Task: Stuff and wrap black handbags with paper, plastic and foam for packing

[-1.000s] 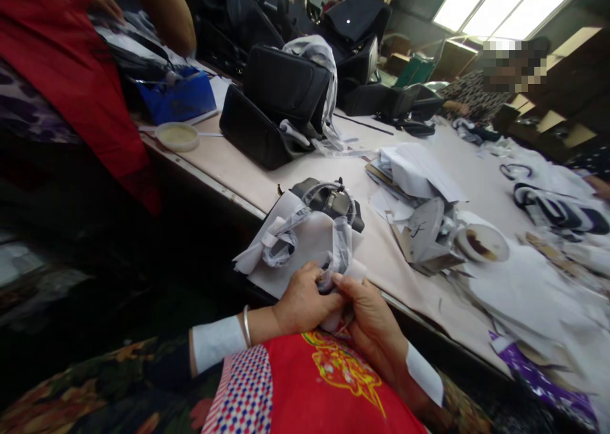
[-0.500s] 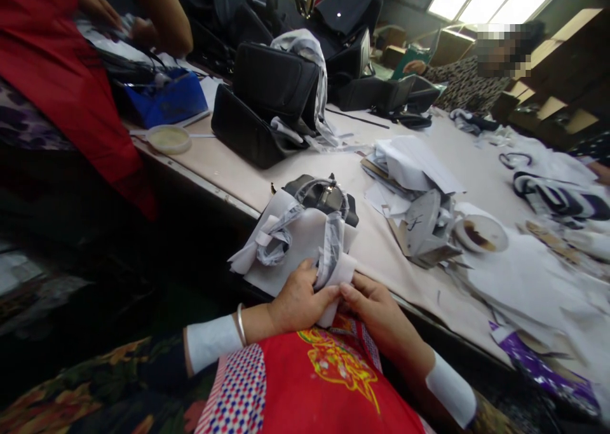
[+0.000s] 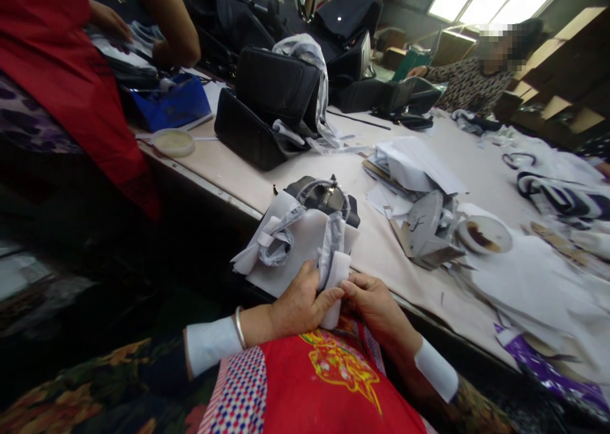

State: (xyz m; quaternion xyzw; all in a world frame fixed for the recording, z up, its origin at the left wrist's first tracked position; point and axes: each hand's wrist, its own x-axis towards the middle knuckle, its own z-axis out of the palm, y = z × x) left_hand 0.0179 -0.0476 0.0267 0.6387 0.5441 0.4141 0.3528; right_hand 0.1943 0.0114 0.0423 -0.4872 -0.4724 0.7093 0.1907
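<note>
A black handbag (image 3: 312,196) lies at the table's near edge, a sheet of white foam wrap (image 3: 305,240) over its front. Its strap (image 3: 331,246) is covered in thin grey-white plastic and runs down to my hands. A strip of white foam (image 3: 335,272) is folded round the strap's lower end. My left hand (image 3: 298,300) is closed on the strip from the left, thumb on top. My right hand (image 3: 366,297) pinches the strip's right edge. The strap's other end (image 3: 276,246), bundled and banded with white foam, rests on the sheet.
Black bags (image 3: 274,103) stand behind on the table (image 3: 352,167). Loose white papers (image 3: 414,167), a white holder (image 3: 424,227) and a brown-stained bowl (image 3: 483,234) lie to the right. A co-worker in a red apron (image 3: 61,72) is at the left, another person (image 3: 467,72) at the back right.
The foam strip's right end, which stuck out to the right, is now folded inward over the strap. My right hand has shifted slightly with it; my left hand keeps its hold.
</note>
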